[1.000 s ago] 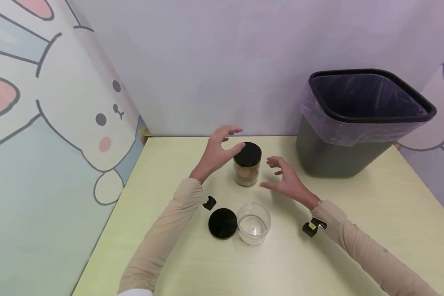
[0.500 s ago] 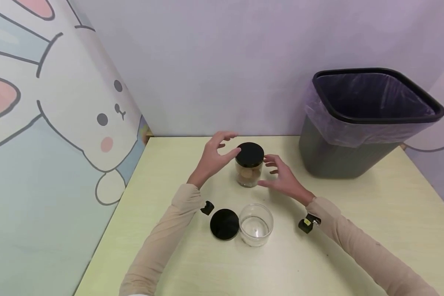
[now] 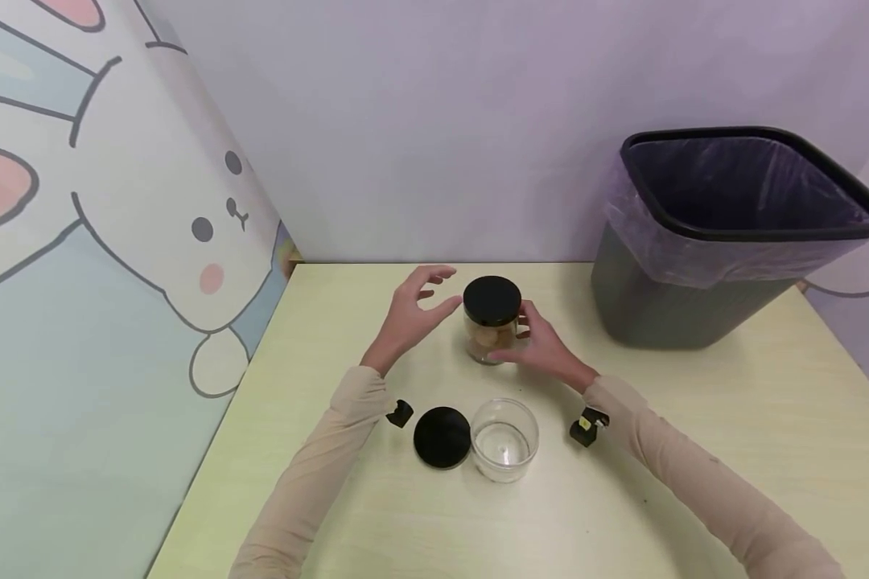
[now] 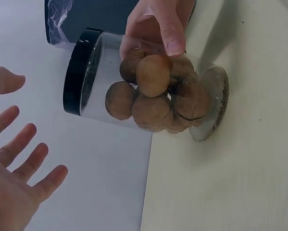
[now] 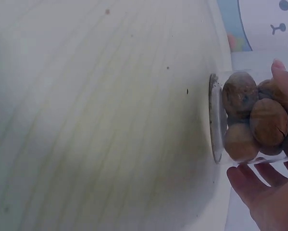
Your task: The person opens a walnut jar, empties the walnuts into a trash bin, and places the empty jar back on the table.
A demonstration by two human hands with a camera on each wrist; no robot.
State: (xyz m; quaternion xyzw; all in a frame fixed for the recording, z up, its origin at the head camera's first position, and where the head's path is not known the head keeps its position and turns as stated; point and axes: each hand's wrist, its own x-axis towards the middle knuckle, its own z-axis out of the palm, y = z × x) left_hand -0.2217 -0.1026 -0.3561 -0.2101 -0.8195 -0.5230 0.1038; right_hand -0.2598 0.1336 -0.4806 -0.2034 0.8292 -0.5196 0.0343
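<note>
A clear jar point(image 3: 487, 331) with a black lid point(image 3: 492, 300) stands upright toward the back of the table. Several round brown, nut-like balls point(image 4: 152, 75) fill its lower part, one with a crack. My right hand point(image 3: 545, 350) grips the jar from the right, thumb across the front and fingers round the far side. To the left of the lid, my left hand point(image 3: 409, 318) is held with fingers spread and loosely bent, holding nothing. The left wrist view shows a gap between this hand and the lid.
Nearer to me, a second clear jar point(image 3: 505, 458), lidless, stands beside a loose black lid point(image 3: 442, 438) lying flat. A grey bin point(image 3: 659, 310) lined with a plastic bag stands at the back right. A wall point(image 3: 434, 137) rises behind the table.
My right hand has moved left onto the jar and now grips it. My left hand has drawn slightly left and down, away from the lid.
</note>
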